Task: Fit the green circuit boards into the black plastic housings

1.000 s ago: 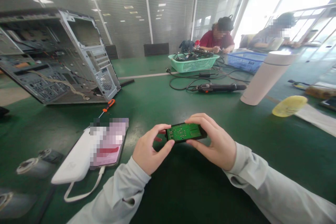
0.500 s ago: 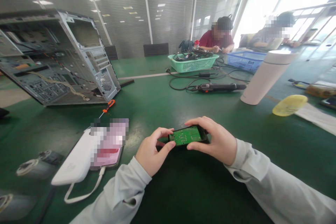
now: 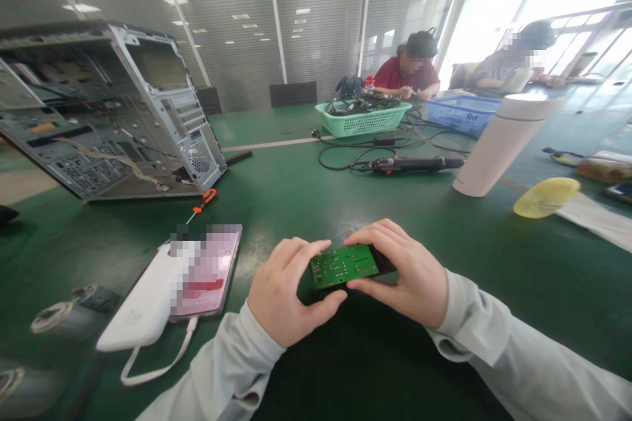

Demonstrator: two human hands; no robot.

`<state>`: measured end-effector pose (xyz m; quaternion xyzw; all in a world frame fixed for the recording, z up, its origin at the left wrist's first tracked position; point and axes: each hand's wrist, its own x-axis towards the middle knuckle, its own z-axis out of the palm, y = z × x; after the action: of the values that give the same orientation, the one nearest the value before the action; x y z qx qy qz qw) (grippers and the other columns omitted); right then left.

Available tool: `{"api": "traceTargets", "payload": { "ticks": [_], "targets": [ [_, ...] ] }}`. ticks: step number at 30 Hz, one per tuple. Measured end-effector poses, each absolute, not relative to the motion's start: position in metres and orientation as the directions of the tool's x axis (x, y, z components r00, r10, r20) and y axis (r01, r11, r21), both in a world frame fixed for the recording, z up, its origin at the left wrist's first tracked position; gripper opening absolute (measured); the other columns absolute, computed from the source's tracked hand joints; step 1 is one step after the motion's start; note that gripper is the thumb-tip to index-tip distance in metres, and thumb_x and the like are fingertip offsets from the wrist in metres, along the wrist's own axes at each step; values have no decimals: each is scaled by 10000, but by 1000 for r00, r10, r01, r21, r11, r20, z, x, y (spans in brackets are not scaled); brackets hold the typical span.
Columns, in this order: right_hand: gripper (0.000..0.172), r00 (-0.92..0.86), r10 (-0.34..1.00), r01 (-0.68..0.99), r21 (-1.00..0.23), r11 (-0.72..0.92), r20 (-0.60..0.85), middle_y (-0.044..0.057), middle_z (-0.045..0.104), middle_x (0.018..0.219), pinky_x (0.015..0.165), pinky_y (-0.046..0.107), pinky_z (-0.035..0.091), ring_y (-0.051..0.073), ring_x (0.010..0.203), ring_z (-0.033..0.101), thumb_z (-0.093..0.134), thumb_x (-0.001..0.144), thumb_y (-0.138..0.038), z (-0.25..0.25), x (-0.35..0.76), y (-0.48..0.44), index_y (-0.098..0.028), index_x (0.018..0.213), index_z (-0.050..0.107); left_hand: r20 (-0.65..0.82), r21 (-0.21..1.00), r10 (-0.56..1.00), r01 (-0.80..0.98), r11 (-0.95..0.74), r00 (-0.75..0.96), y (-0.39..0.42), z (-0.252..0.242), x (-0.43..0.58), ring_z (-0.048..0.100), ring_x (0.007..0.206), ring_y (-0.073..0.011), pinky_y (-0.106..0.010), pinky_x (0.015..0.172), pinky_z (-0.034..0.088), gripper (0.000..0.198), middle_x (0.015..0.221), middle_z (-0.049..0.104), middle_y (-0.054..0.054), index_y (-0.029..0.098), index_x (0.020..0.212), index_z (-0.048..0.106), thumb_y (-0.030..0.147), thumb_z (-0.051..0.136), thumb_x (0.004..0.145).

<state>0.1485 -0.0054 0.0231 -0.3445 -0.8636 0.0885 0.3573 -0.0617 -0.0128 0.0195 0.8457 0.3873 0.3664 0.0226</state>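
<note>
A green circuit board [image 3: 344, 265] lies between two hands above a green table [image 3: 286, 191], its long axis running left to right, right end slightly farther away. The right hand [image 3: 412, 273], nearer, pinches its right part; the left hand [image 3: 286, 296] spreads around its left end, thumb clear, forefinger contact uncertain.

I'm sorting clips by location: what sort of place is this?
Probably an electronics workroom: a green circuit board, an open computer case and an orange-handled screwdriver are in view.
</note>
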Motion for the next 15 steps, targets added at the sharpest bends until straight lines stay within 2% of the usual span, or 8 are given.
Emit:
{"api": "traceTargets", "payload": {
  "ticks": [3,6,8,11,13,15],
  "targets": [
    [372,-552,611,509,-351,786,567,46,528,1049,814,298,439,177,970,459,608,859,-375,24,150,-5,-198,1147,453,618,175,616,678,-714,490,-12,21,-60,561,726,-194,-315,637,474,368,785,589,-53,166,1040,601,433,576,789],
    [504,-555,640,524,-374,765,532,59,511,1080,823,299,451,180,981,468,631,839,-385,24,155,-1,-198,1241,392,618,213,639,686,-696,458,-12,20,-59,557,733,-197,-316,647,468,349,790,579,-57,149,1017,606,425,548,810],
    [586,-555,666,534,-400,745,498,58,506,1075,815,295,460,176,960,484,657,819,-395,24,159,3,-209,1285,357,603,351,707,672,-652,370,-13,18,-59,561,760,-202,-319,679,467,304,811,579,-60,145,995,605,380,538,814],
    [668,-538,718,556,-454,696,442,48,514,1055,778,280,473,164,906,511,681,800,-415,22,166,8,-233,1326,311,503,681,852,539,-496,147,-11,13,-61,569,780,-200,-307,704,461,235,802,596,-48,175,921,624,335,470,841],
    [708,-526,755,570,-497,655,392,38,520,1044,753,268,477,154,877,526,689,793,-411,20,169,11,-247,1346,280,345,884,939,339,-322,-7,-8,8,-63,578,799,-209,-298,699,462,235,787,623,-45,194,865,642,338,459,838],
    [726,-520,775,579,-519,629,359,27,526,1036,764,271,475,150,874,537,708,775,-393,16,170,14,-257,1348,283,170,977,983,138,-160,-64,-4,4,-64,588,785,-221,-297,663,464,237,764,648,-53,187,825,657,361,499,803]
  ]
}}
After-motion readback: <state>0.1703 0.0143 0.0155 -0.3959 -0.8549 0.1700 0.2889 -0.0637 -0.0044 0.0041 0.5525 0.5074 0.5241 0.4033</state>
